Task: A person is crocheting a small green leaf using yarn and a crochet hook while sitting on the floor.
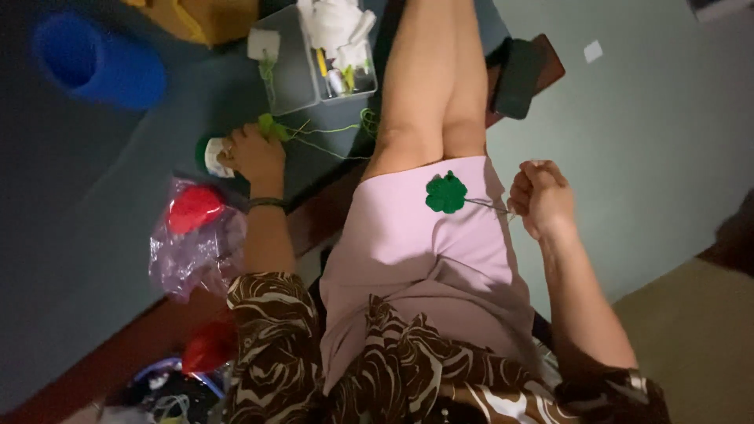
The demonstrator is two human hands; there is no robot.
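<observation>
The right hand (542, 196) is closed in a fist on a thin strand running to the green crochet piece (446, 193), which rests on the lap, keeping the strand taut. The left hand (255, 153) reaches out, fingers curled around a yarn ball (214, 157) on the floor.

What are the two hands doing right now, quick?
Left hand: closed on a light green yarn piece, beside a green and white spool.
Right hand: closed, pinching the yarn strand from the green crochet piece.
</observation>
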